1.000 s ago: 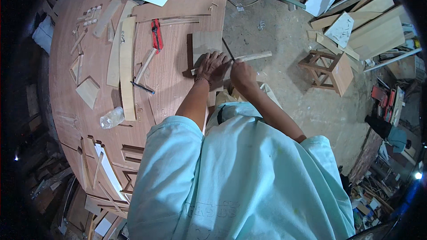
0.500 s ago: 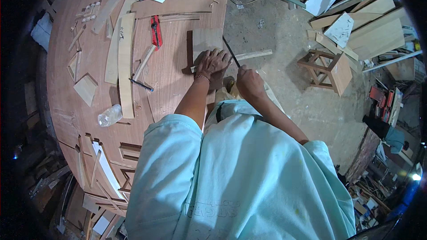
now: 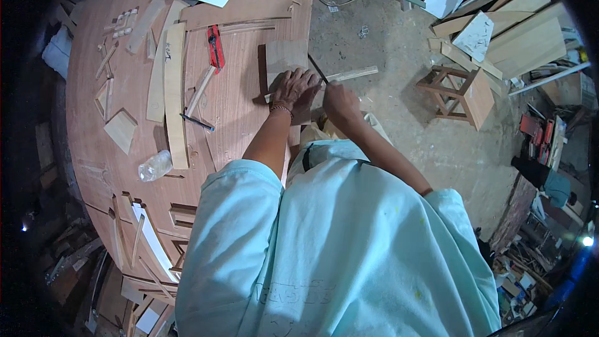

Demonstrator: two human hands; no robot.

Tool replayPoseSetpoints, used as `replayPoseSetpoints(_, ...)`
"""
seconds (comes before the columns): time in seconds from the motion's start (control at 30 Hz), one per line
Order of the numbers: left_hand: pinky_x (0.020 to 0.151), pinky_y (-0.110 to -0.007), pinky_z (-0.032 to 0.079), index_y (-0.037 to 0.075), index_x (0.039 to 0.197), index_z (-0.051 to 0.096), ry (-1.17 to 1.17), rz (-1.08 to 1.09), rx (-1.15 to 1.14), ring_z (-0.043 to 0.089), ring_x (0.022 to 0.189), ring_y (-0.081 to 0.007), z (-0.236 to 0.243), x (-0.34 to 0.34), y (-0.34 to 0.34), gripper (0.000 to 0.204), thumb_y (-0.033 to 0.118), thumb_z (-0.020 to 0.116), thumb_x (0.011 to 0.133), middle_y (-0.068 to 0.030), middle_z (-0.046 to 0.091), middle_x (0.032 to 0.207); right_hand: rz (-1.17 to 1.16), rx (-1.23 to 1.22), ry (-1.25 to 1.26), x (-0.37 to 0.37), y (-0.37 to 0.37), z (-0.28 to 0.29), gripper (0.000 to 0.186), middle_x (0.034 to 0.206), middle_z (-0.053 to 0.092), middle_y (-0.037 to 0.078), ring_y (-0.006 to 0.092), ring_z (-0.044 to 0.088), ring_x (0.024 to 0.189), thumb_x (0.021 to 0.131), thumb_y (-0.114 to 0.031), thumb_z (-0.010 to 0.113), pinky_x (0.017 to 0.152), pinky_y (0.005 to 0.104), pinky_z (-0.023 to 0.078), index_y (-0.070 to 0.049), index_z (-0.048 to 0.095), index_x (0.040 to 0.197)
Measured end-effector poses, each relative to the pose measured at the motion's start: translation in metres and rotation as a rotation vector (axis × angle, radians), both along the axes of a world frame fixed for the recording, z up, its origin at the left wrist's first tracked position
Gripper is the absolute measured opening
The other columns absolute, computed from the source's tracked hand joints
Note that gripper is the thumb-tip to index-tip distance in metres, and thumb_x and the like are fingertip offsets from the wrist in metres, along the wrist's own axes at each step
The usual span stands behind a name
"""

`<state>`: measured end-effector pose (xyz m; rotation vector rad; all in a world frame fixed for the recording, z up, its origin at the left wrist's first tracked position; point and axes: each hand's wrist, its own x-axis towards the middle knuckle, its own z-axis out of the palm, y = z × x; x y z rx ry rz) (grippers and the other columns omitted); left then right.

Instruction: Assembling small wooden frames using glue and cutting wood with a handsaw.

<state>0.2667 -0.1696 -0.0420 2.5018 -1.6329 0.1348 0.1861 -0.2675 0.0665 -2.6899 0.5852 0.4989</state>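
1. Left hand [image 3: 296,89] flat over the block [image 3: 287,56] and strip [image 3: 355,73], fingers extended; steady pressure should keep the strip, jutting right of the block, still.
2. Right hand [image 3: 341,105] clenched round the dark tool [image 3: 317,67], right of the block; level strokes should help.
3. Counted: one block, one dark tool, one strip.

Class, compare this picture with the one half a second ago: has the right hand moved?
Yes. Judged against the flat wooden block, the right hand has moved slightly forward and to the left, nearer the block.
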Motion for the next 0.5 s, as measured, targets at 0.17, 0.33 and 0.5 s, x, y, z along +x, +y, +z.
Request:
replayPoseSetpoints(0.17,0.069,-0.033,0.036,0.010,0.088,0.043,0.174,0.027,0.007,0.043,0.086,-0.0209,0.021,-0.004,-0.005,0.024,0.023,0.046,0.069,-0.0056,0.046,0.090,0.028,-0.011,0.019,0.000,-0.006,-0.015,0.017,0.072,0.057,0.019,0.0307,0.058,0.067,0.073,-0.012,0.042,0.055,0.0379,0.047,0.002,0.051,0.078)
replayPoseSetpoints(0.33,0.071,-0.036,0.035,0.012,0.088,0.046,0.193,0.072,0.024,0.043,0.088,-0.0208,0.005,-0.002,-0.007,0.020,0.026,0.040,0.075,-0.0028,0.047,0.090,-0.011,-0.016,-0.025,-0.010,-0.003,-0.024,0.017,0.072,0.057,0.019,0.0306,0.058,0.067,0.073,-0.011,0.042,0.055,0.0364,0.047,0.002,0.051,0.078)
replayPoseSetpoints(0.5,0.071,-0.037,0.036,0.012,0.088,0.047,0.268,0.049,-0.041,0.043,0.090,-0.0209,0.022,-0.004,-0.007,0.019,0.025,0.042,0.074,-0.0021,0.048,0.092,0.060,-0.016,0.008,0.009,-0.007,-0.026,0.017,0.072,0.057,0.018,0.0300,0.058,0.067,0.073,-0.012,0.042,0.057,0.0356,0.047,0.002,0.052,0.078)
